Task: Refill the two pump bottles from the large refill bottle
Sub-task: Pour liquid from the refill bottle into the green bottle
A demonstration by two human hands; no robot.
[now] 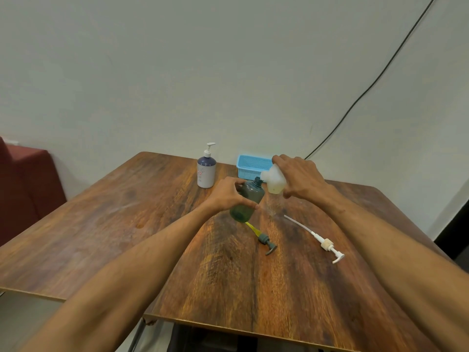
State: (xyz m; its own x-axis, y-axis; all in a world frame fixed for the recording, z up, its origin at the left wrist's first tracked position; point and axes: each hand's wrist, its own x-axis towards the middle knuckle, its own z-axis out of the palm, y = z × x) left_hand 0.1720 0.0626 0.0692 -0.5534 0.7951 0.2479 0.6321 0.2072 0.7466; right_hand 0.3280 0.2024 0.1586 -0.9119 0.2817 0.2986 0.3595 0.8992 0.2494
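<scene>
My left hand [229,193] grips a dark green translucent bottle [247,200] with its top off, tilted and lifted above the table. My right hand [298,177] holds a white translucent bottle [274,182] tipped over, its mouth right at the green bottle's open neck. A grey-green pump head [266,242] with a yellow tube lies on the table below the green bottle. To the right of it lies a white pump head [327,246] with a long tube. A white pump bottle with a dark blue top [206,171] stands upright at the back.
A light blue plastic basket [250,165] sits at the table's [101,224] back edge behind my hands. A black cable [368,85] runs down the wall at the right. A dark red seat [22,184] stands to the left.
</scene>
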